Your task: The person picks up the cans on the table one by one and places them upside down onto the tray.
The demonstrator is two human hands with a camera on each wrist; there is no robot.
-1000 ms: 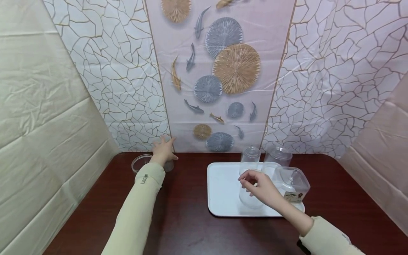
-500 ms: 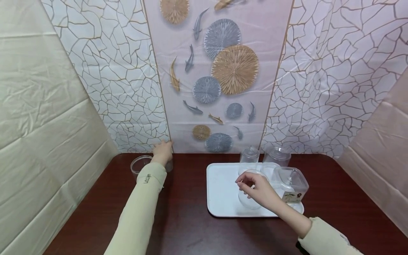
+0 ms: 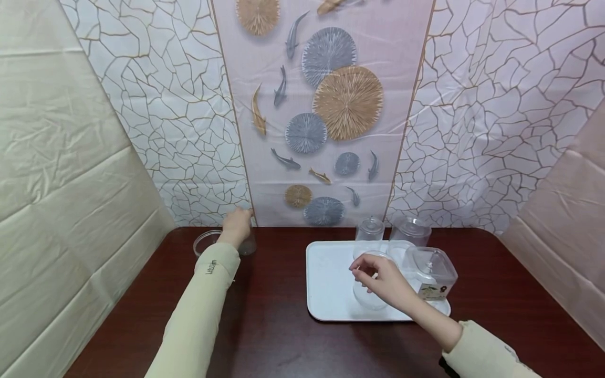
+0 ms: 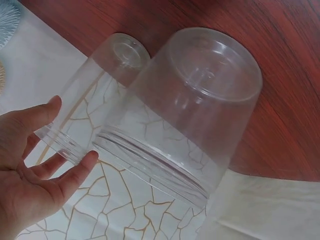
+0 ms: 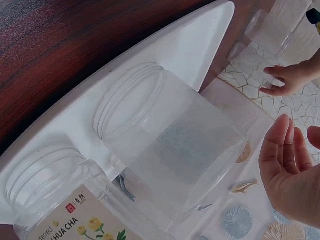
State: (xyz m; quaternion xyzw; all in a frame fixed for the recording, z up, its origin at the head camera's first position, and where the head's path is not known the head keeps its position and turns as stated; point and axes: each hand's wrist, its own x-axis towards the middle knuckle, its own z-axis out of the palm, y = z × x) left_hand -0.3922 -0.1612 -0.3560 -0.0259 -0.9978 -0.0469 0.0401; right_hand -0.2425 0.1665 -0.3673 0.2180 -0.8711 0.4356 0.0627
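The left hand [image 3: 236, 227], spread a second ago, now curls about the rim of the narrow jar [image 4: 95, 95] at the table's back left; whether it grips cannot be told. The right hand [image 3: 382, 275] stays loosely curled, holding nothing, partly hiding a clear jar [image 5: 170, 140] on the white tray [image 3: 328, 294]. Its thumb is cut off in the right wrist view. The wide jar [image 4: 175, 115] stands just beside the narrow one; a labelled jar [image 3: 432, 286] sits at the tray's right.
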